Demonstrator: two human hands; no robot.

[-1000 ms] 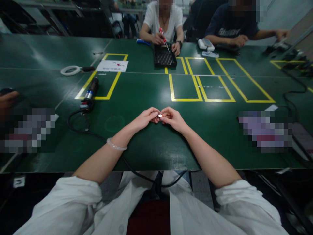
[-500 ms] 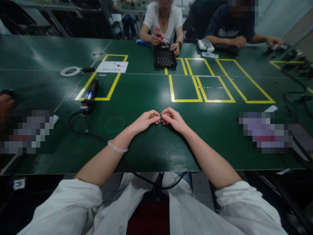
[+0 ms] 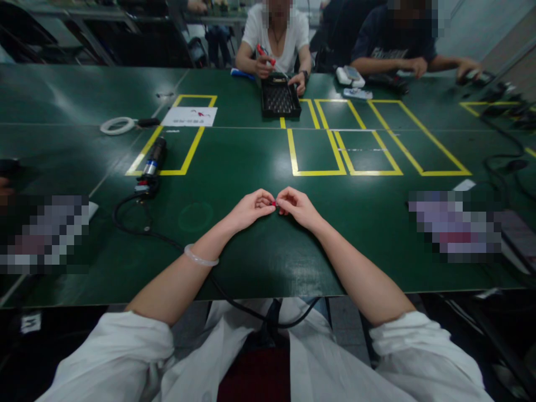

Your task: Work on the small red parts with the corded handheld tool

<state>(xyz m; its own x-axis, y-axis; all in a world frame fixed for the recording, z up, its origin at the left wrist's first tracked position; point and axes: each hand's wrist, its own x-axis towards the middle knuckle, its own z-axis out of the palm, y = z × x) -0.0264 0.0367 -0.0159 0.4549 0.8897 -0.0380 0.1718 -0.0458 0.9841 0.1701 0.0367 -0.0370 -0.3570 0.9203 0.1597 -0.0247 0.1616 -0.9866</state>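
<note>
My left hand (image 3: 250, 209) and my right hand (image 3: 295, 206) rest on the green table (image 3: 259, 251), fingertips meeting in the middle. Both are curled into a pinch on a tiny part (image 3: 276, 205) between them; only a small reddish speck of it shows. A pale bangle (image 3: 201, 257) sits on my left wrist. Nearest other thing is a black electric screwdriver (image 3: 153, 162) to the left, its cable (image 3: 138, 220) looping toward me and off the table's front edge.
Yellow tape rectangles (image 3: 318, 153) mark the table ahead. A black parts tray (image 3: 280, 99) lies in front of a person in white holding a red tool. Another person sits at far right. A white tape roll (image 3: 113, 125) and a paper sheet (image 3: 189, 116) lie far left.
A small shiny part showed between my fingertips a second ago; now the fingers have closed over it and the hands sit slightly lower. The person opposite raised the red tool.
</note>
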